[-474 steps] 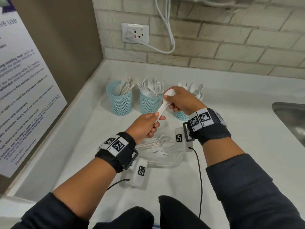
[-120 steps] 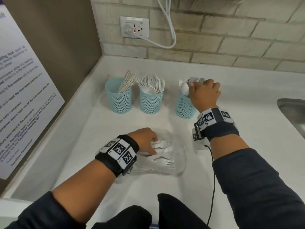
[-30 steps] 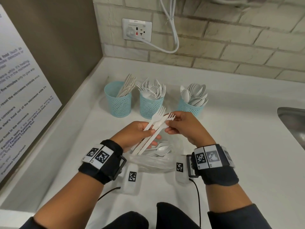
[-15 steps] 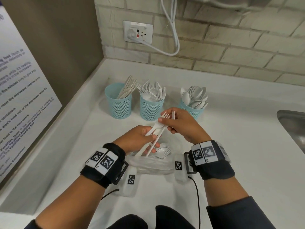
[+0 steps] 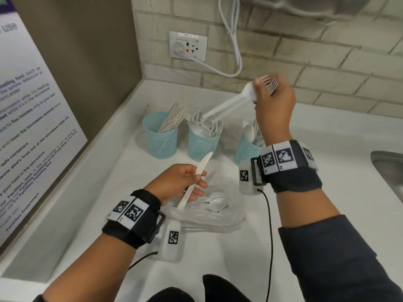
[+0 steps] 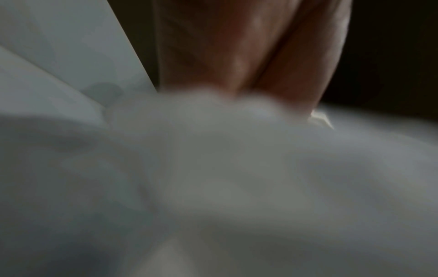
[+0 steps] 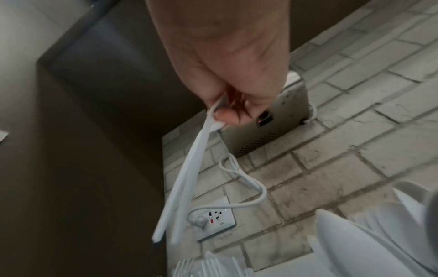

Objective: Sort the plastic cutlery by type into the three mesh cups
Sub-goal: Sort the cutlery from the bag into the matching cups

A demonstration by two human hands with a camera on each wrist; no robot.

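Lifting away from the left hand, the right hand (image 5: 273, 105) now carries the forks (image 5: 231, 103) alone; half a second ago both hands held one mixed bundle low over the counter (image 5: 113, 192). The right fingers (image 7: 225, 116) are curled tight round the tine ends, and the handles slant down so that their tips hang just above the middle cup (image 5: 204, 142), which already bristles with forks. The left hand (image 5: 176, 182) has been left with a single knife (image 5: 196, 177), pinched near its middle between thumb and fingers, blade end up, low over the clear bag (image 5: 218, 223) of unsorted pieces. The left wrist view is too blurred to add anything.

So the bundle has been split by type, and each hand now has a clear destination. The forks look ready to drop into the middle cup. The knife belongs, by my reading, in the left cup (image 5: 160, 140), where flat handles lean. The right cup (image 5: 246, 149), partly hidden by the right wrist, holds spoons. A few spoons and forks (image 5: 216, 201) remain on the bag, so the sorting is well along but not finished.
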